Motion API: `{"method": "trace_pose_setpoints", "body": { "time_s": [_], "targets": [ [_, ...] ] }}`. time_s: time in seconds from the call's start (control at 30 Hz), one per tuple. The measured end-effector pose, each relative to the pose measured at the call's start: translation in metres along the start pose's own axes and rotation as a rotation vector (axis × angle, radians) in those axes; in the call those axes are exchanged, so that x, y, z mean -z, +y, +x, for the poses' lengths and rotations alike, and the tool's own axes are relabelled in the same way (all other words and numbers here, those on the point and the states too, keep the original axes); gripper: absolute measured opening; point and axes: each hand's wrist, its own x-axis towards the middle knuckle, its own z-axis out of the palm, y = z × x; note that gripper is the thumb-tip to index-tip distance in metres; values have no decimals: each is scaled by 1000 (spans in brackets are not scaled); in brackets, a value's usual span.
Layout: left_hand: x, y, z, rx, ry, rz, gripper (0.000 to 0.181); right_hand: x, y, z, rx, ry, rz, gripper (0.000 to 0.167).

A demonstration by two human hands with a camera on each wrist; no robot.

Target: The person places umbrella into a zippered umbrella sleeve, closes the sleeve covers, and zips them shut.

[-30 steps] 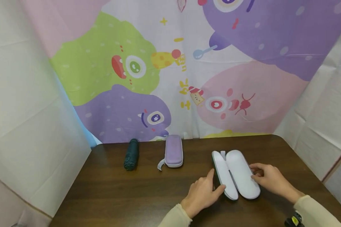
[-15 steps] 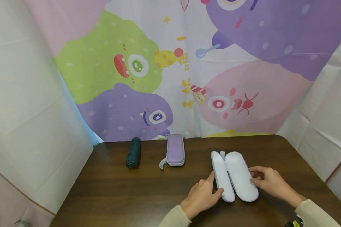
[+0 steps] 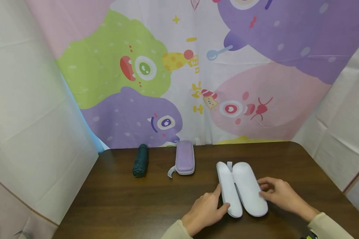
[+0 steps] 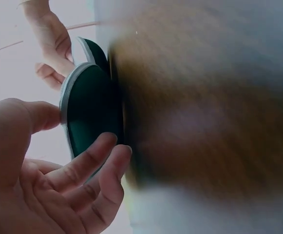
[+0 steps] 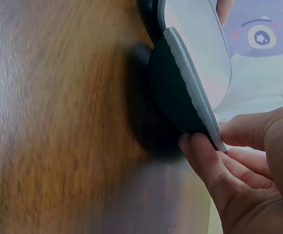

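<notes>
Nearest to us were the left sleeve (image 3: 177, 230) and the right sleeve (image 3: 332, 227). Beyond them, the left hand (image 3: 204, 211) held the near part of the case (image 3: 244, 190) on its left side. We saw its thumb on the pale rim and its other fingers along the dark green shell; in the left wrist view two of these were bent and slightly apart, while the rest were partly hidden. The right hand (image 3: 282, 195) pinched the opposite rim, thumb against the edge and fingertips on the shell outside.

The case lay between the two hands, spread open over the table (image 3: 122, 212), its white insides upward and a small tab (image 3: 229, 166) at the far end. We could not tell whether all its underside touched the wood.

To hold it open well, we judged, both hands needed a light, even grip, since a hard squeeze might dent the shell or fold the halves inward. We thought the thumbs best placed on the rims, off the lining, and the halves best kept level so that neither side twisted the hinge.

Farther off, well apart from the hands, we saw a closed purple case (image 3: 184, 157) with a strap (image 3: 171, 172) at its near left corner, and a green roll (image 3: 140, 161) to its left. Behind everything hung a cartoon backdrop (image 3: 191, 129).
</notes>
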Motion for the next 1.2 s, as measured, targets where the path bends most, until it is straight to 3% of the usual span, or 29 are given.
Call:
{"method": "trace_pose_setpoints", "body": {
  "time_s": [0.53, 0.83, 1.2],
  "targets": [
    [21, -4, -29, 43, -10, 73, 71, -17, -24, -5, 82, -68, 52, 41],
    [29, -14, -45, 106, -93, -3, 73, -28, -34, -8, 102, -109, 114, 41],
    [37, -23, -59, 160, -110, -56, 78, -36, -48, -8, 96, -171, 201, 44]
  ]
}}
